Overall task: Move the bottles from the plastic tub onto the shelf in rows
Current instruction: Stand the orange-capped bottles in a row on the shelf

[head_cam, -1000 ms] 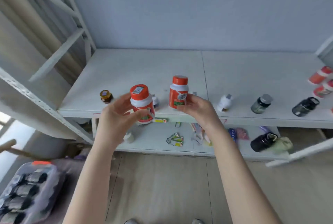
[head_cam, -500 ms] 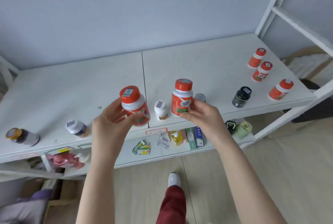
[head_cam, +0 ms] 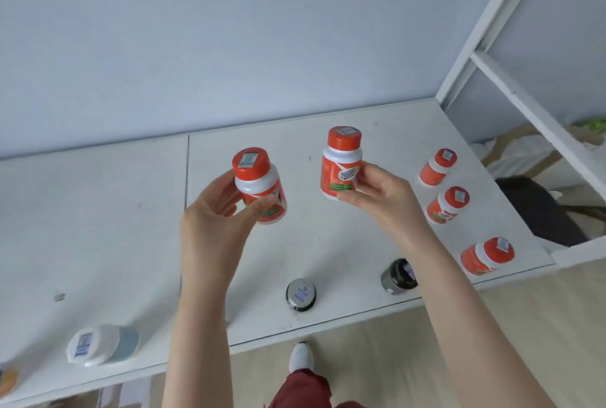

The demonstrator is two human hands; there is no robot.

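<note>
Orange-capped left bottle (head_cam: 256,182) gripped in left hand (head_cam: 213,224) fingers; right bottle (head_cam: 341,160) pinched in right hand (head_cam: 383,201) fingers.

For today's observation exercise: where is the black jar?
Head view: the black jar stands near the shelf front, right of centre, between the grey-lidded jar and an orange-capped bottle.

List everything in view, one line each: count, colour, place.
Wall: one, pale blue, at the back.
Shelf: one, white, against the wall.
Held bottles: two, orange with white shoulders, raised above the shelf.
Shelf bottles: three, orange, in a line at the shelf's right end.
Dark jars: two, one silver-lidded, one black-lidded, near the front edge.
White-capped bottle: one, white and grey, front left.
Floor: pale wood, below.
Shoe: one, white, on the floor.
Left hand: grips one held bottle.
Right hand: grips the other.
</note>
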